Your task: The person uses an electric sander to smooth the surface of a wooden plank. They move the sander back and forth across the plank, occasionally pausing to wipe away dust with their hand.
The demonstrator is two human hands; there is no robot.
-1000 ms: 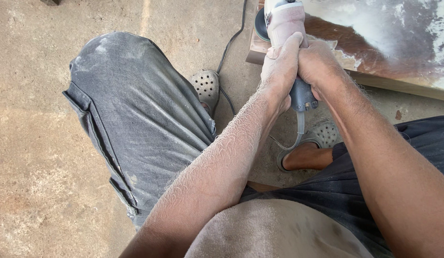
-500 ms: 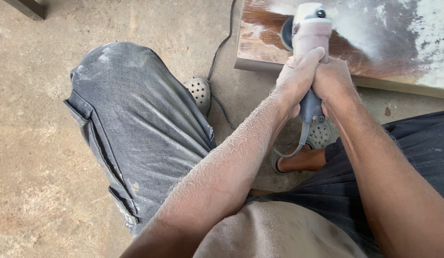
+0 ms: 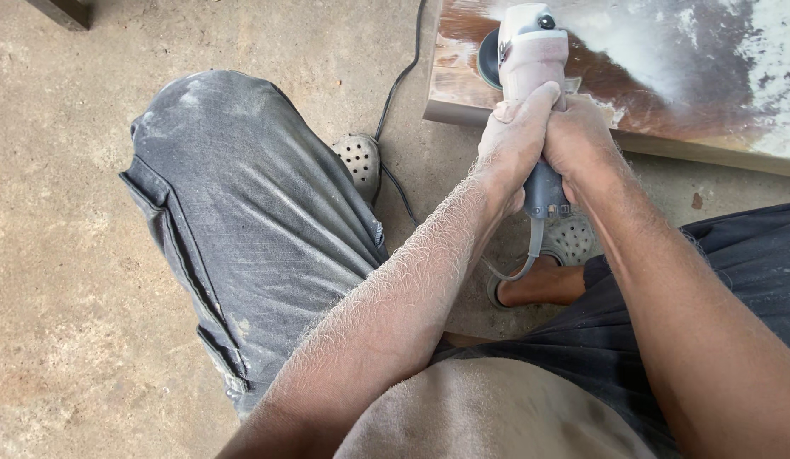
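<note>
Both my hands grip a dusty hand-held power sander (image 3: 531, 59) by its body. My left hand (image 3: 512, 140) wraps the left side and my right hand (image 3: 582, 140) the right, pressed against each other. The sander's round disc (image 3: 490, 47) rests on a brown wooden board (image 3: 667, 93) near its left corner. White dust covers parts of the board. The tool's grey rear end (image 3: 543, 200) sticks out below my hands.
A black power cord (image 3: 395, 93) runs over the concrete floor (image 3: 63, 255) past my left perforated sandal (image 3: 361, 161). My knees in dusty grey shorts (image 3: 242, 221) flank the arms. My right sandal (image 3: 573, 242) lies under the tool.
The sander has slid back and forth along the board's left edge; from half a second ago it has moved slightly left, toward the corner. The grip is unchanged.
</note>
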